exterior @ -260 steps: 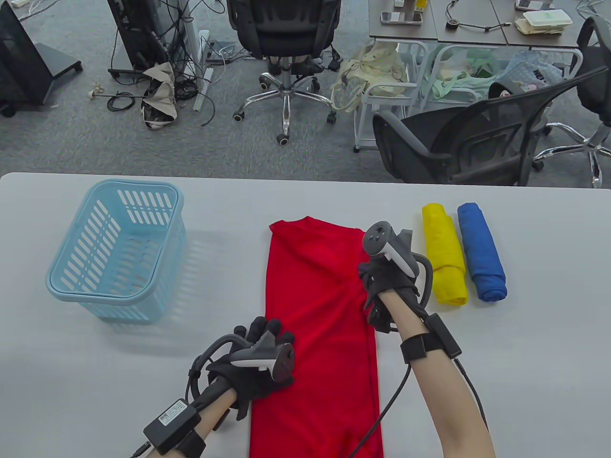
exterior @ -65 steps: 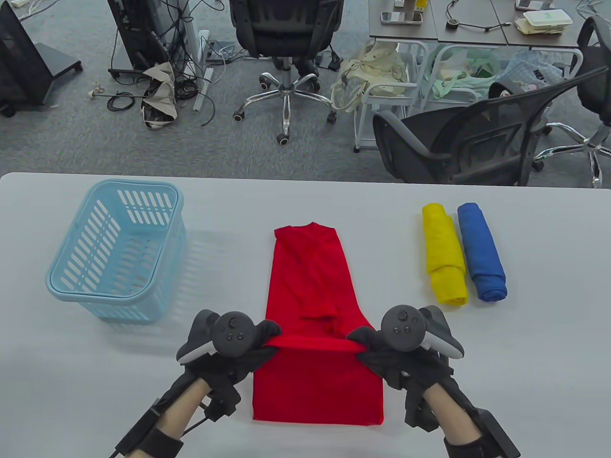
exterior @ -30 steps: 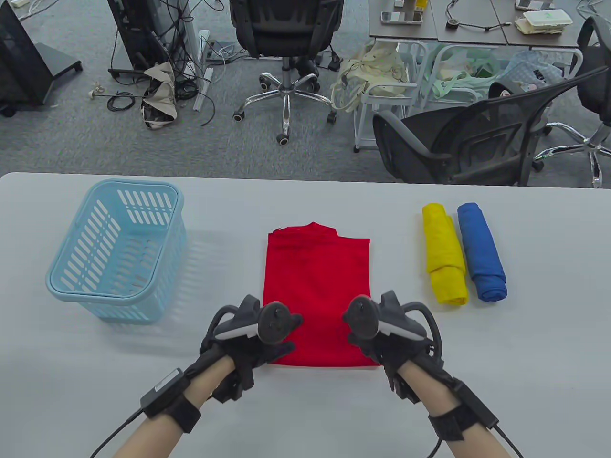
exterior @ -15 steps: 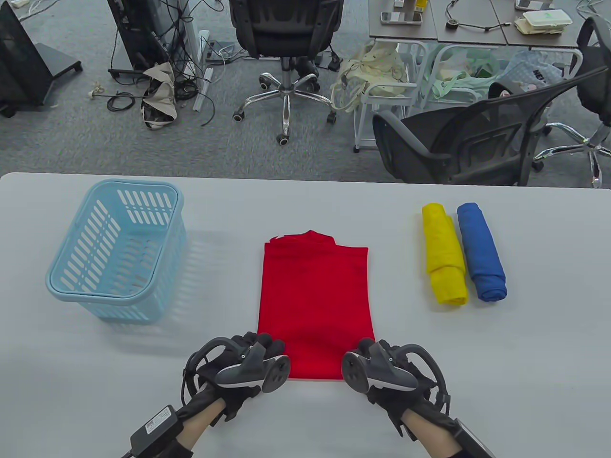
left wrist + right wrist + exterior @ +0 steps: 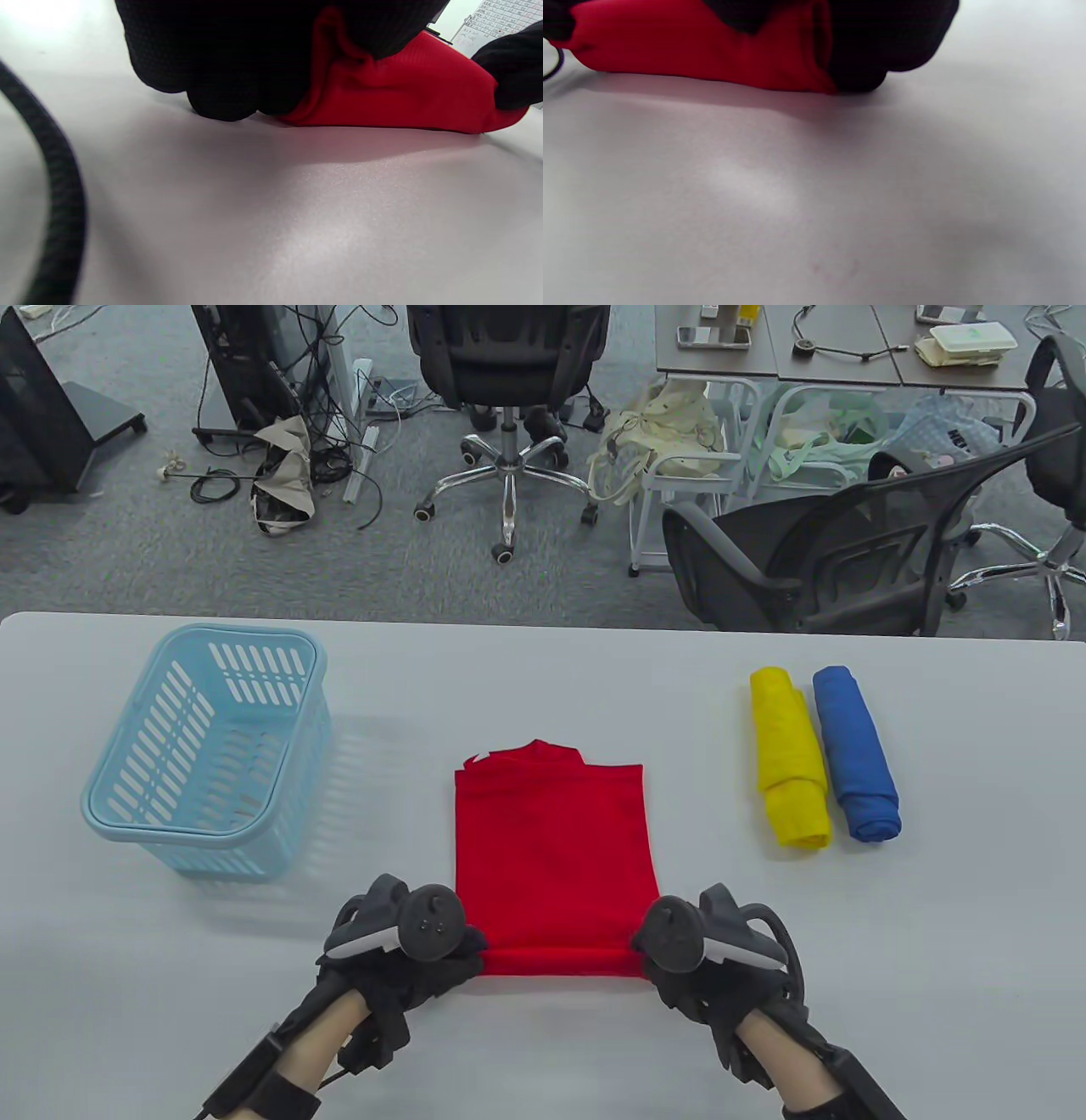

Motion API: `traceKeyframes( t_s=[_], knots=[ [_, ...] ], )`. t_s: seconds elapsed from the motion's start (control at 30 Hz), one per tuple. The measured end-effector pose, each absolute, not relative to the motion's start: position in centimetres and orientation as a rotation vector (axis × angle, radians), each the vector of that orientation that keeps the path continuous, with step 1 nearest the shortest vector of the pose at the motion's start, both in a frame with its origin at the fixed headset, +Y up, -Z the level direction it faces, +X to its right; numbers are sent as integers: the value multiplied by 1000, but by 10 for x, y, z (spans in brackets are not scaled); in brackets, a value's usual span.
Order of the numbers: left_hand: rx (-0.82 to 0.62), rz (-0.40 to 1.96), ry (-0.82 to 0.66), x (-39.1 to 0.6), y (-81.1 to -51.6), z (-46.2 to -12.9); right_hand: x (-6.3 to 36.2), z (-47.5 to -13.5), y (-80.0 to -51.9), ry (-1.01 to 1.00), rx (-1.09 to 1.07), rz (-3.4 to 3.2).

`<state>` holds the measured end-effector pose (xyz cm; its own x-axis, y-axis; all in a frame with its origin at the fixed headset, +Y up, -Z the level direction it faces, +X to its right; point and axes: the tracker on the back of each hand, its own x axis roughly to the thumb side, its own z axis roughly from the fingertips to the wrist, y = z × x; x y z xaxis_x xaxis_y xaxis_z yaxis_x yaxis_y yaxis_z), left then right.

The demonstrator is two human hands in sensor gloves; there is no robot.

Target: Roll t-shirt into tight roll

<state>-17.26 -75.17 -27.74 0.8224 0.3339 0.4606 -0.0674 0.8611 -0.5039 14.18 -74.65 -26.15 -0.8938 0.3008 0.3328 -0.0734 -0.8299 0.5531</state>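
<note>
The red t-shirt [image 5: 551,848] lies folded into a rectangle at the middle of the table, its near edge turned over into a thin roll [image 5: 560,960]. My left hand [image 5: 441,963] grips the roll's left end and my right hand [image 5: 666,963] grips its right end. In the left wrist view my gloved fingers [image 5: 220,55] close over the red roll [image 5: 403,97] on the table. In the right wrist view my gloved fingers [image 5: 882,38] hold the roll's end [image 5: 712,46], whose layers show.
A light blue plastic basket [image 5: 127,806] stands at the table's left. A yellow rolled shirt [image 5: 789,755] and a blue rolled shirt [image 5: 853,751] lie side by side at the right. Office chairs and cables are on the floor beyond the far edge.
The long shirt was folded in half away from me. Both hands then came back to its near edge, gripped the corners and turned the edge over; the shirt slid slightly toward me.
</note>
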Motion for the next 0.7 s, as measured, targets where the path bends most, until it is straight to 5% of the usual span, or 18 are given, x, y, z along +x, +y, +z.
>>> traceKeyframes(
  t_s=[0.13, 0.3, 0.53, 0.7],
  knots=[
    [-406, 31, -516, -168, -753, -277, 142, -262, -749, 790, 563, 2784],
    [-163, -666, -402, -152, -758, -270, 139, -262, -749, 786, 529, 2817],
    [-99, -322, -544, -133, -737, -243, 139, -263, -749, 789, 503, 2814],
    [-261, -218, -713, -125, -758, -241, 137, -263, -749, 780, 486, 2829]
  ],
)
